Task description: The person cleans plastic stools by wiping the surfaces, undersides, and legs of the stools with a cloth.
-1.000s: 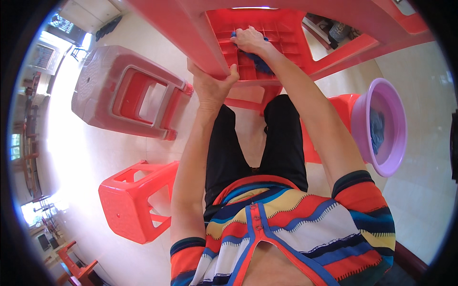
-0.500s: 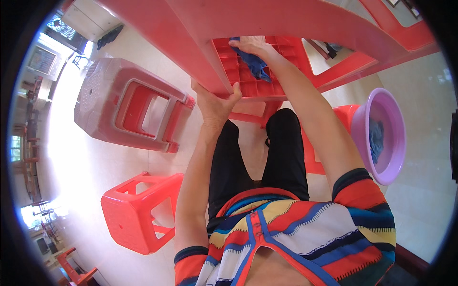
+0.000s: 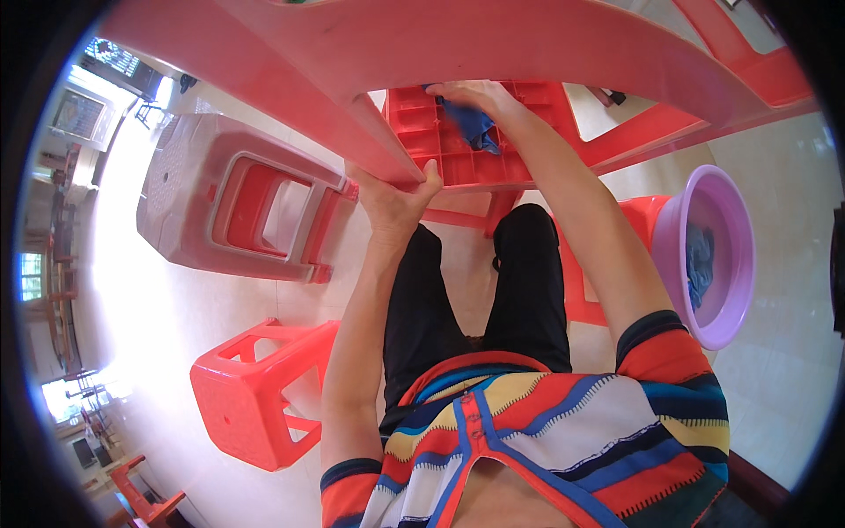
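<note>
A large red plastic stool [image 3: 528, 44] is tipped over in front of me, and its ribbed underside [image 3: 418, 132] shows through the opening between its legs. My left hand [image 3: 392, 201] is wrapped round the end of one leg, thumb on the near side. Inside the opening, my right hand [image 3: 482, 95] is closed on a crumpled blue cloth [image 3: 478, 134] and presses it against the ribs. The fingers of that hand are partly hidden and a little blurred.
Left of me lies a stack of stools [image 3: 189, 194], pinkish grey outside and red inside. A smaller red stool [image 3: 238, 405] lies on its side nearer. At right, a purple basin [image 3: 744, 255] holds another blue cloth [image 3: 700, 264] and sits by a red stool [image 3: 641, 216].
The stool in front of me has shifted and tilted slightly, its outer side swinging left. My right hand has moved a little along the underside with the cloth; my left hand keeps its grip.
</note>
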{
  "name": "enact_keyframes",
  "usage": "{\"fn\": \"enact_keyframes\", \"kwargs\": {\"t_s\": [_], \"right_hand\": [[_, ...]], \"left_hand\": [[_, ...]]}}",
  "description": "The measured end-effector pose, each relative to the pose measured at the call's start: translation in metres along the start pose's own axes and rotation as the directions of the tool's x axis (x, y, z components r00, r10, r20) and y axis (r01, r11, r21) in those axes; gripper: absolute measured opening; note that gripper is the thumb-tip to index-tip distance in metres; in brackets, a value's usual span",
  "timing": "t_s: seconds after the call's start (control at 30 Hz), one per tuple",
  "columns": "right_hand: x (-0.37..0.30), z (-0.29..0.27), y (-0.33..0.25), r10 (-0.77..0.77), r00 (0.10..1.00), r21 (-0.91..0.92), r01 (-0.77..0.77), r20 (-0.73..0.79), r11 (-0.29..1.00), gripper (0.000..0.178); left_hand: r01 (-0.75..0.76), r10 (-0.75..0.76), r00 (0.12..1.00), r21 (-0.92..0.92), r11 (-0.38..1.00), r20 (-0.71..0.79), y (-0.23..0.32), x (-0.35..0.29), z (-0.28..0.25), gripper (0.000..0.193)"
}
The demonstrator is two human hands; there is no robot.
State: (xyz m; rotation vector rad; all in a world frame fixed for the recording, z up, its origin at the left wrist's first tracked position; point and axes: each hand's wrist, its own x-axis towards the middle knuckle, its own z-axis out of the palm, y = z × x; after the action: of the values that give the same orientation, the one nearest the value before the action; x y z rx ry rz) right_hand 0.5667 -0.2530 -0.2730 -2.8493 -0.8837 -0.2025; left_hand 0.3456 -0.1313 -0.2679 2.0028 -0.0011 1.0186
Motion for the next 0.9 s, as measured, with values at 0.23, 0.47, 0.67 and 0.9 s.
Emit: {"fn": "enact_keyframes", "kwargs": {"t_s": [0.23,0.47,0.67,0.9], "right_hand": [[0.01,0.019,0.014,0.049,0.992,0.093,-0.038,-0.116,0.995,0.054],[0.008,0.002,0.02,0.113,0.949,0.205,-0.052,-0.294,0.977,0.044],[0.008,0.004,-0.036,0.038,0.982,0.164,-0.007,-0.186,0.987,0.055],[0.01,0.003,-0.036,0.009,0.995,0.044,-0.005,-0.096,0.999,0.058]], "left_hand": [[0.126,-0.112,0.988,-0.139,0.982,0.102,0.016,0.0,0.003,0.083],[0.047,-0.044,0.998,-0.073,0.996,0.032,0.022,0.006,0.01,0.081],[0.029,-0.028,1.0,-0.041,0.999,0.01,0.014,0.005,-0.001,0.081],[0.11,-0.101,0.99,-0.097,0.989,0.094,0.013,0.0,-0.002,0.088]]}}
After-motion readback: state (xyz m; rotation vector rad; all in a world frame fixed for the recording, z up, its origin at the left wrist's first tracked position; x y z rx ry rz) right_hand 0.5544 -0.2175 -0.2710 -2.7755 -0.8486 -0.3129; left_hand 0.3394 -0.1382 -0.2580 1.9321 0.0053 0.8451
